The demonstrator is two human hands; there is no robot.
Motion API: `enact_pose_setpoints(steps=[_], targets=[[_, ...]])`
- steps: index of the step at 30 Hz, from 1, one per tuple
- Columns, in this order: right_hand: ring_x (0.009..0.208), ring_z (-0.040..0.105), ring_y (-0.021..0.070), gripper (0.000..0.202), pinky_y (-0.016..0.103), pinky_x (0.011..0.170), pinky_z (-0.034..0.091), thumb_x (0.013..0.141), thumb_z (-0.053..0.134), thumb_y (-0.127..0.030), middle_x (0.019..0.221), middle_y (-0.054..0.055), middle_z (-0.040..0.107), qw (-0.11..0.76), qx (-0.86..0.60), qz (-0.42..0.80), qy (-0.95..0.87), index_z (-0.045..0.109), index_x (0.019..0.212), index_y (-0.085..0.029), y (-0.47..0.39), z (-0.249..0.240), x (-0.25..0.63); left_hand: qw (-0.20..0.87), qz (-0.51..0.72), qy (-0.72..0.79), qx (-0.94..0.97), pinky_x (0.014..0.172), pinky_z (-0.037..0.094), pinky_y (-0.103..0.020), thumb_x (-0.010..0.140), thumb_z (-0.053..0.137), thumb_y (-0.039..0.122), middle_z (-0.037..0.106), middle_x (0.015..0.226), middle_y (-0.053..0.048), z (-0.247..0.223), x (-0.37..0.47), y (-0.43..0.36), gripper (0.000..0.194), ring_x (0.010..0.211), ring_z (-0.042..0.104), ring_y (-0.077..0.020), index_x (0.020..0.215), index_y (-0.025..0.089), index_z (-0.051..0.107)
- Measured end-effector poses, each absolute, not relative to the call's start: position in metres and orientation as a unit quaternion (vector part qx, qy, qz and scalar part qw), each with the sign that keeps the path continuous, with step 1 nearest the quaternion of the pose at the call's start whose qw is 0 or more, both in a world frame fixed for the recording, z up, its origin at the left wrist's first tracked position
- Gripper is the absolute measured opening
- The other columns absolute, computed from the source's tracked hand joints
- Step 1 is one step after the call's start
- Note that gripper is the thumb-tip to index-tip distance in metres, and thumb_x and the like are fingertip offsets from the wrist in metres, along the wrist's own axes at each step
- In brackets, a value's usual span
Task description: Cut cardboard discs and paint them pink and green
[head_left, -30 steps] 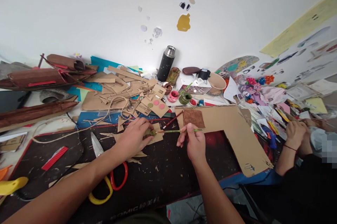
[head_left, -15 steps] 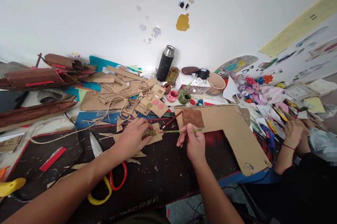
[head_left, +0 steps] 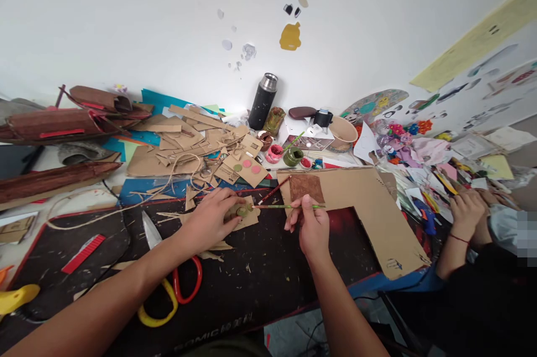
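My right hand (head_left: 314, 229) is closed around a thin green paintbrush (head_left: 271, 206), held almost level with its tip pointing left. The tip meets a small piece of brown cardboard (head_left: 250, 220) on the dark mat, beside green paint spots (head_left: 242, 211). My left hand (head_left: 213, 216) grips the left side of that piece, thumb and fingers curled around the green spots; its hold is partly hidden. A second, dark red brush (head_left: 274, 190) lies just beyond, leaning toward a brown-painted rectangle (head_left: 305, 187) on a large L-shaped cardboard sheet (head_left: 388, 228).
Scissors (head_left: 158, 239) with red and yellow handles lie under my left forearm. Open jars of green paint (head_left: 293, 156) and pink paint (head_left: 274, 153) stand at the back near a black flask (head_left: 263, 102). Cardboard scraps (head_left: 184, 141) are heaped left. Another person's hands (head_left: 467, 211) are at right.
The brush and my right hand have shifted slightly right, so the tip is now at the right of the green spots. A second green spot shows beside the first. My left hand stays nearly still.
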State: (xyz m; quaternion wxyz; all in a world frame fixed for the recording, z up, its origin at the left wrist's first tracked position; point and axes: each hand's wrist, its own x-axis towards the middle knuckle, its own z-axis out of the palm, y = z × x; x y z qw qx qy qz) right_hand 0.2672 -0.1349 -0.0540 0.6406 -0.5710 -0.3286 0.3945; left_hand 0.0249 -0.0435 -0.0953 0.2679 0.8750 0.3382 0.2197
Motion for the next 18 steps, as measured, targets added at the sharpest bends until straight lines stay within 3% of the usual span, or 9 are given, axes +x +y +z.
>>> enact_pose_setpoints(steps=[5,11,18], targets=[[0.038,0.062,0.0140,0.049,0.020,0.036,0.039,0.093,0.068,-0.066,0.048,-0.005,0.057,0.642,-0.568,0.395,-0.330,0.066,0.079,-0.019,-0.1343,-0.0523,0.2649,0.270,0.230,0.344,0.870,0.101,0.049,-0.045,0.096,0.066,0.042,0.064,0.117,-0.008,-0.0911,0.0249,-0.0454,0.029,0.112,0.061,-0.0299,0.117,0.022,0.065],[0.039,0.062,0.0141,0.049,0.020,0.036,0.039,0.095,0.067,-0.065,0.048,-0.005,0.056,0.637,-0.575,0.392,-0.331,0.067,0.079,-0.019,-0.1349,-0.0546,0.2665,0.242,0.214,0.343,0.882,0.096,0.050,-0.046,0.097,0.063,0.037,0.064,0.109,-0.008,-0.0916,0.0259,-0.0451,0.016,0.105,0.060,-0.0299,0.097,0.022,0.065],[0.039,0.062,0.0139,0.047,0.019,0.037,0.039,0.097,0.066,-0.062,0.048,-0.005,0.056,0.641,-0.568,0.397,-0.329,0.068,0.080,-0.018,-0.1353,-0.0580,0.2665,0.272,0.233,0.323,0.876,0.098,0.049,-0.042,0.108,0.046,0.036,0.066,0.113,-0.009,-0.0883,0.0256,-0.0438,0.027,0.107,0.062,-0.0263,0.110,0.023,0.069]])
